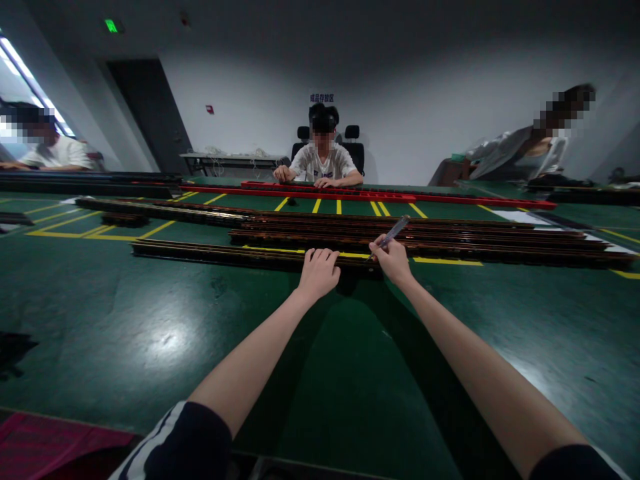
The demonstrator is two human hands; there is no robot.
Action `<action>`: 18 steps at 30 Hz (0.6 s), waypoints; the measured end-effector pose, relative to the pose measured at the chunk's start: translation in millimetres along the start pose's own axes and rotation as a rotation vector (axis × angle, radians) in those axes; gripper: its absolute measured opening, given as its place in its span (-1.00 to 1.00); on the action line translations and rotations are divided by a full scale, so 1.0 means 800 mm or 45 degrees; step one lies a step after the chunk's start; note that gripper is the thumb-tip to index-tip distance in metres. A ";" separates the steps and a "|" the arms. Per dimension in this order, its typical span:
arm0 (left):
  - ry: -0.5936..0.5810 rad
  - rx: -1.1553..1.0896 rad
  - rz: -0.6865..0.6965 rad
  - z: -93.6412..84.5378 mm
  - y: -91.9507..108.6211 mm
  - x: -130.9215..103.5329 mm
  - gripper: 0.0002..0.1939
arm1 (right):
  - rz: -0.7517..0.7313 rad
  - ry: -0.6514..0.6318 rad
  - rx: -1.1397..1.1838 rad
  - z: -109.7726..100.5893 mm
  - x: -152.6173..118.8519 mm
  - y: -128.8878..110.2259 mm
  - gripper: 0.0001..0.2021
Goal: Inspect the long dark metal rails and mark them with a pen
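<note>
A long dark rail [215, 253] lies crosswise on the green table in front of me. My left hand [320, 272] is over its right part, fingers bent across the top and thumb at the near side. Close to the rail's right end, my right hand [393, 260] pinches a pen [397, 229] with a clear barrel. The pen slants, its lower tip down at the rail and its upper end pointing up and right. Whether the tip touches the rail I cannot tell.
Several more dark rails [450, 243] lie stacked just beyond. A long red bar [415, 197] runs across farther back, where a person [325, 160] sits. Other people are at far left and right. Yellow lines mark the table [100, 293]; a dark object [15, 350] sits left.
</note>
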State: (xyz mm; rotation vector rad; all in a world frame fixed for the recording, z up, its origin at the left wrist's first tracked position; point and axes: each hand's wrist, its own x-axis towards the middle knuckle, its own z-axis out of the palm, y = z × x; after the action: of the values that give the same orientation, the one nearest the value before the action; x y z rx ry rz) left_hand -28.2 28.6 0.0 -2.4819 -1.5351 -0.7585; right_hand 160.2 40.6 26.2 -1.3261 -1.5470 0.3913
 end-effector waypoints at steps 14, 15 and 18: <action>-0.014 0.088 0.023 0.002 0.000 0.002 -0.55 | 0.012 -0.004 0.004 0.000 0.002 0.000 -0.86; -0.020 0.092 0.020 0.002 0.000 0.002 -0.55 | 0.014 -0.004 0.012 0.000 0.001 -0.001 -0.86; -0.030 0.109 0.016 0.002 0.000 0.003 -0.55 | 0.029 -0.006 0.043 0.000 0.000 -0.002 -0.85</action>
State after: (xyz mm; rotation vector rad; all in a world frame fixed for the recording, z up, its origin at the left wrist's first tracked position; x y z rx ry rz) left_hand -26.7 30.9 -0.7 -2.4450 -1.5252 -0.6494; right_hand 159.4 40.4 27.2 -1.3184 -1.5241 0.4329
